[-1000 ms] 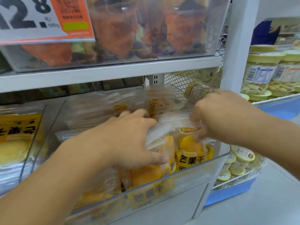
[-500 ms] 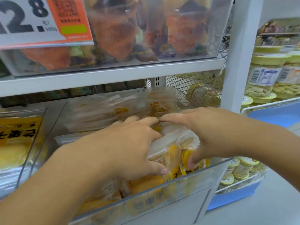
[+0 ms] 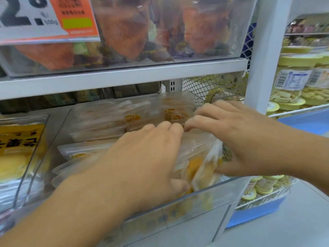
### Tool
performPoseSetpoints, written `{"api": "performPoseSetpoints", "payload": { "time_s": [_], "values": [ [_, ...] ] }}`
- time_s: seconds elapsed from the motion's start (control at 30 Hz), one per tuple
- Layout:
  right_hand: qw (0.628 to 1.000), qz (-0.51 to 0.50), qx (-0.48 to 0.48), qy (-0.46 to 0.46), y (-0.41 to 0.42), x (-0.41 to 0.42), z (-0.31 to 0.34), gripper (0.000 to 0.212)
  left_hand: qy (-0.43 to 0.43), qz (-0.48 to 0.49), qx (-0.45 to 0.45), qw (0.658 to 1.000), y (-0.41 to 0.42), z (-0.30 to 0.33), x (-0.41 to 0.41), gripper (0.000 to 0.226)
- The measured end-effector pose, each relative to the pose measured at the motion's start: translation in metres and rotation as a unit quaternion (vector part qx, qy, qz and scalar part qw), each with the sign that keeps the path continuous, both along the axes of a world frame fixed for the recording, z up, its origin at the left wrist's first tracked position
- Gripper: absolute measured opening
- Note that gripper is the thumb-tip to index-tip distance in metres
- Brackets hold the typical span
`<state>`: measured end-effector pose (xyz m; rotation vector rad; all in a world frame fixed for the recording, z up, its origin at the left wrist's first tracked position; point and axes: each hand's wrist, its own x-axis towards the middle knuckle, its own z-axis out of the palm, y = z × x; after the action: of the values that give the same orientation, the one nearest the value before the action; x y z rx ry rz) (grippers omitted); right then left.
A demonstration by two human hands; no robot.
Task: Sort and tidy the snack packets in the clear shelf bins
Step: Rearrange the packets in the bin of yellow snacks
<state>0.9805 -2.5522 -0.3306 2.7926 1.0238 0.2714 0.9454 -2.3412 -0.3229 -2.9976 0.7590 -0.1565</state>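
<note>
A clear shelf bin [image 3: 210,196] on the lower shelf holds several see-through packets of yellow dried mango. My left hand [image 3: 142,161] grips a bunch of upright mango packets [image 3: 197,164] at the bin's front right, thumb at their front face. My right hand [image 3: 236,138] clasps the same bunch from the right side, fingers over the packet tops and thumb low at the bin wall. More packets [image 3: 110,120] lie flat in stacks at the back and left of the bin. The packets under my palms are hidden.
A neighbouring clear bin [image 3: 21,154] with yellow-labelled packets stands on the left. Above, another clear bin [image 3: 160,32] holds orange-red packets behind a price sign [image 3: 44,16]. A white shelf post [image 3: 263,56] rises on the right, with lidded jars [image 3: 293,75] and a blue tray [image 3: 254,213] beyond.
My right hand has slid down and to the right side of the packet bunch. Both hands have squeezed the packets together and tilted them; the front labels no longer face me.
</note>
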Motion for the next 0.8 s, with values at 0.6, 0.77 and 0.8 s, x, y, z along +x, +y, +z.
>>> {"api": "performPoseSetpoints", "payload": {
  "time_s": [0.6, 0.77, 0.8],
  "values": [
    [0.999, -0.034, 0.025, -0.013, -0.003, -0.018, 0.019, 0.024, 0.072, 0.024, -0.031, 0.997, 0.023, 0.011, 0.009, 0.052],
    [0.989, -0.127, -0.045, 0.054, 0.015, -0.034, 0.023, 0.050, 0.064, 0.031, -0.023, 0.997, 0.030, 0.014, 0.008, 0.055],
    [0.989, -0.125, -0.032, 0.077, 0.022, -0.037, 0.022, 0.053, 0.056, 0.024, -0.025, 0.998, 0.028, 0.013, 0.006, 0.055]
  ]
}}
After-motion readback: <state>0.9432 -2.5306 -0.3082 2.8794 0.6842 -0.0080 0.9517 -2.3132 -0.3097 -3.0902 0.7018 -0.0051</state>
